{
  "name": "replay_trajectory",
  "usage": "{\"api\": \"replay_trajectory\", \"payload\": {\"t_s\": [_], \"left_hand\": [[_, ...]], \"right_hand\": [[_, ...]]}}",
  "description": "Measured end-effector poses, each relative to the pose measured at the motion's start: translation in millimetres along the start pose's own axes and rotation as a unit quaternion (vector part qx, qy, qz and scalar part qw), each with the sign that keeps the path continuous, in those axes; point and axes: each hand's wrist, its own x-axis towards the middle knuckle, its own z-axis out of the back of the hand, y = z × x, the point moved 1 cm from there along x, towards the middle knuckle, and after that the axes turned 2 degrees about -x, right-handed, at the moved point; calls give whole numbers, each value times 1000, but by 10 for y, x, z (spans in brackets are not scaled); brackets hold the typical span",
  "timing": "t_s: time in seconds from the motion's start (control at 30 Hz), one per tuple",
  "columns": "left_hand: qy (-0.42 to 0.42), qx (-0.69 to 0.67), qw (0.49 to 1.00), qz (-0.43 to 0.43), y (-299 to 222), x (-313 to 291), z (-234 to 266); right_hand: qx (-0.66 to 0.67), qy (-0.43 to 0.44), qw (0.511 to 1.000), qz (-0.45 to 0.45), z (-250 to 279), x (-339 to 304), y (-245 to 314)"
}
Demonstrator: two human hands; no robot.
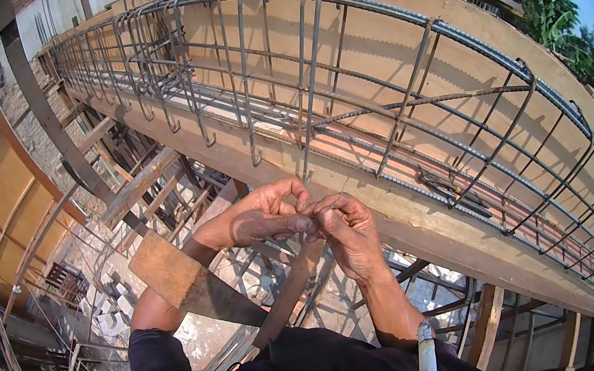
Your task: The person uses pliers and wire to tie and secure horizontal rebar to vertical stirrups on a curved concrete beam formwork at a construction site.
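My left hand (271,215) and my right hand (353,239) meet in front of my chest, near the beam form's lower edge. Both are closed, thumbs against fingertips. Whatever they pinch is too small to make out; it may be a thin wire. Just beyond them runs a long cage of steel reinforcing bars (384,111), with square stirrups along it. Several hooked bar ends (255,153) hang down over the form's near edge. Neither hand touches the cage.
Plywood formwork (378,9) stands behind the cage, above a timber edge board (428,231). A sawn timber post (165,268) rises close to my left forearm. Steel bars and rubble lie far below. A white-and-orange stick (427,367) like a cigarette juts in at the bottom.
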Motion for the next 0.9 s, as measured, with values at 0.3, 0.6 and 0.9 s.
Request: {"api": "replay_trajectory", "payload": {"t_s": [0.3, 0.6, 0.9], "left_hand": [[-308, 519, 762, -234, -777, 394, 360], [-431, 594, 637, -235, -2472, 1127, 891], [-112, 491, 864, -26, -3040, 1554, 1221]], "right_hand": [[-33, -136, 989, 48, 229, -330, 244], [-97, -212, 972, -27, 519, -957, 84], [-96, -198, 975, -43, 564, -1144, 18]]}}
